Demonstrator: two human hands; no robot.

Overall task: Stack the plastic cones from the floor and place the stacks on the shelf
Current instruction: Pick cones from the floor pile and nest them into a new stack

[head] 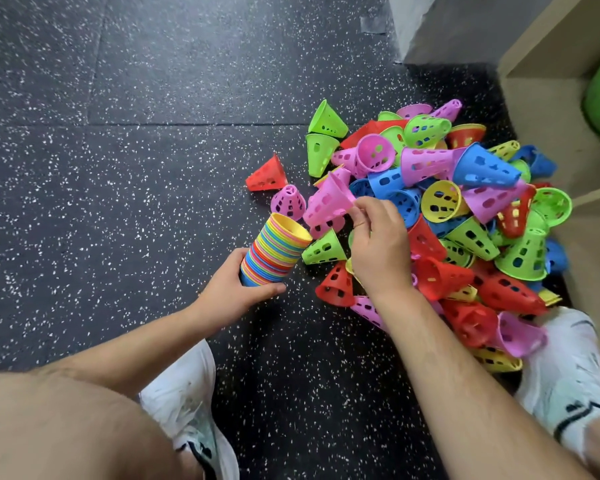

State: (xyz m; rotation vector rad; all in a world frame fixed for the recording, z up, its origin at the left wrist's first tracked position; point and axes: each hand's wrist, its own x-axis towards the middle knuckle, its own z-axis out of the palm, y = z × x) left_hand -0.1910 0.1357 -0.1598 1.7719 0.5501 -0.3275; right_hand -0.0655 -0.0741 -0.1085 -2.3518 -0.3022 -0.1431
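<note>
- Gripped striped cone stack (276, 249) in left hand (238, 289), narrow end hidden in palm.
- Pinched pink cone (328, 202) with right hand (378, 244), one o'clock of stack.
- Spotted cone pile (465, 220) at three o'clock, lower cones buried; shelf (541, 98) cropped.

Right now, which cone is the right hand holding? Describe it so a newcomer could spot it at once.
Find the heap of loose cones on the speckled floor beside the wooden shelf. At its left edge, just above the multicoloured stack in the left hand, is a pink perforated cone. Unlike the pink cones nearby, it is pinched by the right hand.
</note>
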